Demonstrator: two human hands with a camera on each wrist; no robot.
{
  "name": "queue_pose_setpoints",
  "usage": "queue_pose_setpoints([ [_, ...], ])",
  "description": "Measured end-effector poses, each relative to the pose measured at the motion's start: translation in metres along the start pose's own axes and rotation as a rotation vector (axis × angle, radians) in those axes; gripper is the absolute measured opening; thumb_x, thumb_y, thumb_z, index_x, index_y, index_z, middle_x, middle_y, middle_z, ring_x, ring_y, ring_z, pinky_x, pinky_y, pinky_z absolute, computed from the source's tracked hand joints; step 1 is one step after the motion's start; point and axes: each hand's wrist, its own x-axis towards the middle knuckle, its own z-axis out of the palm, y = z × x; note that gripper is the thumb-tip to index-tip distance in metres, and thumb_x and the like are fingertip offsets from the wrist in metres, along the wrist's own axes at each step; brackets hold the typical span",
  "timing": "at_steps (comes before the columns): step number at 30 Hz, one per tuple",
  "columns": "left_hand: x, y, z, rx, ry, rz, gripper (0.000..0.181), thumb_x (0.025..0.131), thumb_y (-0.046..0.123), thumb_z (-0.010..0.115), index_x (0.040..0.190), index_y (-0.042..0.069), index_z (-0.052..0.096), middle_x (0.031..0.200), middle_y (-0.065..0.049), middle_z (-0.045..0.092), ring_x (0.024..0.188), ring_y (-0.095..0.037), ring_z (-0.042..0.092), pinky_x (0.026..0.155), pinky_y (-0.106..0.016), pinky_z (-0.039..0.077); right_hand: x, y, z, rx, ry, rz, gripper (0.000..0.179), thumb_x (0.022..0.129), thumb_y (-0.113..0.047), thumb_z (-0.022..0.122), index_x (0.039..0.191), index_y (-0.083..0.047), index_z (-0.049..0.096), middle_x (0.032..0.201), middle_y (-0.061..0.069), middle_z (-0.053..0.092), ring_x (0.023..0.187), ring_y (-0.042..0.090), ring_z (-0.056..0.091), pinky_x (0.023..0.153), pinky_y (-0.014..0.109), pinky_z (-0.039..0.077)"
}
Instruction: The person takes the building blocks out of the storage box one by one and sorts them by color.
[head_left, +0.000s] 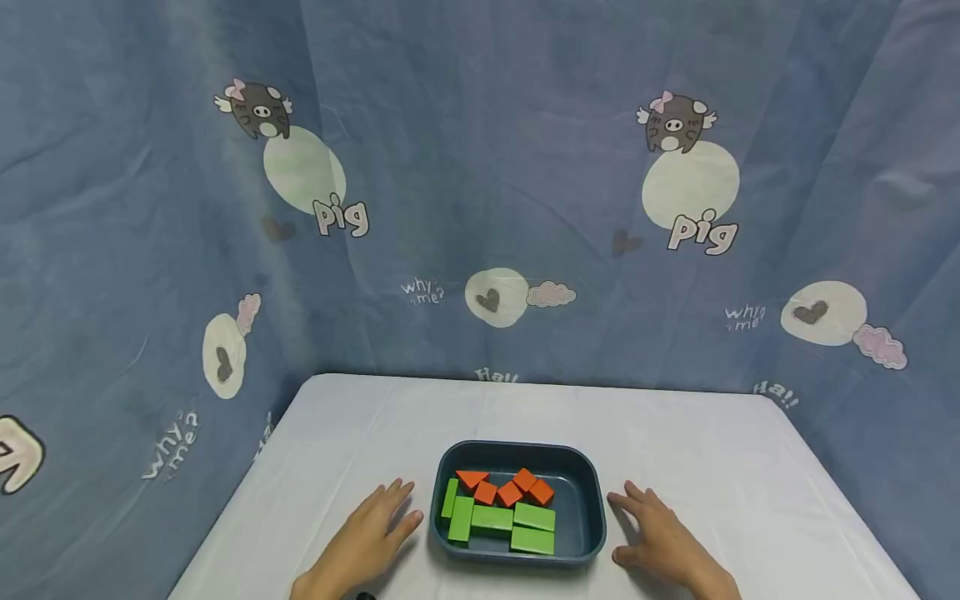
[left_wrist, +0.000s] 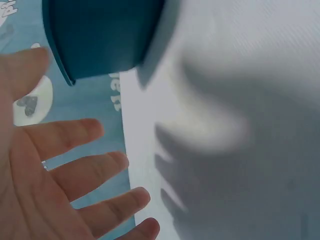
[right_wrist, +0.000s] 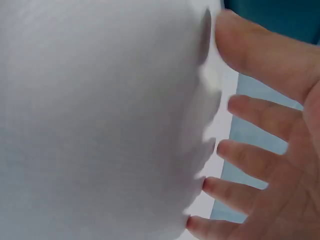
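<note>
A dark blue tray [head_left: 577, 500] stands on the table, holding several green rectangular blocks [head_left: 492, 520] in its front half. Behind them, also inside the tray, lie several orange blocks [head_left: 510, 494], among them an orange triangular block [head_left: 472, 477]. My left hand [head_left: 367, 533] is just left of the tray, fingers spread, holding nothing. On the tray's other side my right hand [head_left: 663, 537] hovers near its wall with loosely spread fingers and nothing in them. The left wrist view shows the outside of the tray [left_wrist: 100, 40] beyond the thumb; in the right wrist view a corner of it shows past the thumb.
A white cloth covers the table [head_left: 390, 425]. Behind it and along its sides hangs a blue curtain [head_left: 480, 167] printed with pigs and words. A small black object [head_left: 365, 596] is cut off at the bottom edge, beside the left wrist.
</note>
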Motion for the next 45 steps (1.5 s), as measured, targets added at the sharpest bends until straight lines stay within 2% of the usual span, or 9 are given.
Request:
queue_pose_setpoints([
  [5,0.004,0.010,0.000,-0.138,0.035,0.057,0.062,0.105,0.049,0.050,0.150,0.005,0.051,0.152,-0.017,0.048,0.143,-0.045,0.037,0.115,-0.064,0.029,-0.002,0.002,-0.011,0.035,0.094,-0.055,0.075,0.070,-0.024,0.093,0.136,-0.006,0.063,0.149,0.030,0.047,0.136,0.051,0.043,0.109,0.067,0.035],
  [9,0.003,0.016,0.002,-0.215,0.035,0.100,0.066,0.106,0.049,0.046,0.152,0.001,0.045,0.150,-0.022,0.049,0.139,-0.045,0.043,0.113,-0.062,0.033,-0.004,0.000,-0.018,0.069,0.124,-0.095,0.069,0.076,-0.022,0.090,0.137,-0.004,0.062,0.146,0.031,0.049,0.134,0.050,0.046,0.108,0.066,0.037],
  [13,-0.003,0.019,0.007,-0.293,0.072,0.143,0.063,0.108,0.041,0.048,0.155,0.000,0.040,0.146,-0.027,0.051,0.133,-0.042,0.051,0.110,-0.062,0.037,-0.005,-0.003,-0.022,0.111,0.175,-0.138,0.064,0.081,-0.018,0.086,0.138,-0.003,0.062,0.143,0.029,0.054,0.129,0.048,0.052,0.106,0.063,0.042],
  [18,-0.010,0.021,0.018,-0.386,0.176,0.197,0.059,0.107,0.030,0.054,0.155,0.000,0.038,0.146,-0.027,0.051,0.126,-0.037,0.059,0.105,-0.056,0.045,-0.002,-0.008,-0.027,0.155,0.221,-0.125,0.062,0.085,-0.017,0.083,0.141,-0.004,0.059,0.140,0.022,0.059,0.116,0.043,0.063,0.095,0.058,0.052],
  [25,-0.011,0.026,0.027,-0.480,0.246,0.233,0.058,0.106,0.022,0.056,0.156,0.000,0.037,0.151,-0.025,0.047,0.127,-0.036,0.058,0.102,-0.046,0.050,0.004,-0.024,-0.036,0.244,0.311,-0.158,0.057,0.087,-0.014,0.081,0.140,-0.007,0.061,0.136,0.019,0.062,0.112,0.038,0.067,0.087,0.050,0.059],
  [31,-0.010,0.031,0.038,-0.503,0.245,0.223,0.061,0.105,0.024,0.057,0.156,-0.001,0.036,0.147,-0.025,0.052,0.129,-0.035,0.057,0.103,-0.046,0.049,0.012,-0.040,-0.046,0.354,0.338,-0.230,0.055,0.088,-0.013,0.081,0.139,-0.009,0.062,0.135,0.016,0.064,0.113,0.033,0.067,0.089,0.048,0.058],
  [34,-0.012,0.032,0.044,-0.499,0.233,0.210,0.062,0.105,0.024,0.058,0.155,-0.003,0.036,0.147,-0.023,0.052,0.130,-0.033,0.056,0.103,-0.047,0.049,0.016,-0.046,-0.047,0.395,0.308,-0.242,0.056,0.087,-0.012,0.081,0.140,-0.010,0.061,0.134,0.016,0.064,0.113,0.032,0.067,0.089,0.045,0.058],
  [39,-0.017,0.030,0.052,-0.444,0.211,0.198,0.062,0.105,0.027,0.057,0.157,0.000,0.035,0.153,-0.021,0.046,0.137,-0.034,0.048,0.109,-0.055,0.040,0.021,-0.055,-0.042,0.442,0.240,-0.244,0.061,0.085,-0.012,0.083,0.142,-0.013,0.060,0.136,0.013,0.064,0.112,0.031,0.067,0.092,0.044,0.057],
  [45,-0.010,0.029,0.054,-0.417,0.242,0.294,0.058,0.107,0.015,0.052,0.157,-0.005,0.031,0.157,-0.021,0.039,0.142,-0.033,0.040,0.113,-0.054,0.033,0.030,-0.067,-0.043,0.473,0.214,-0.299,0.065,0.083,-0.013,0.084,0.143,-0.012,0.058,0.136,0.011,0.063,0.113,0.034,0.066,0.094,0.050,0.055],
])
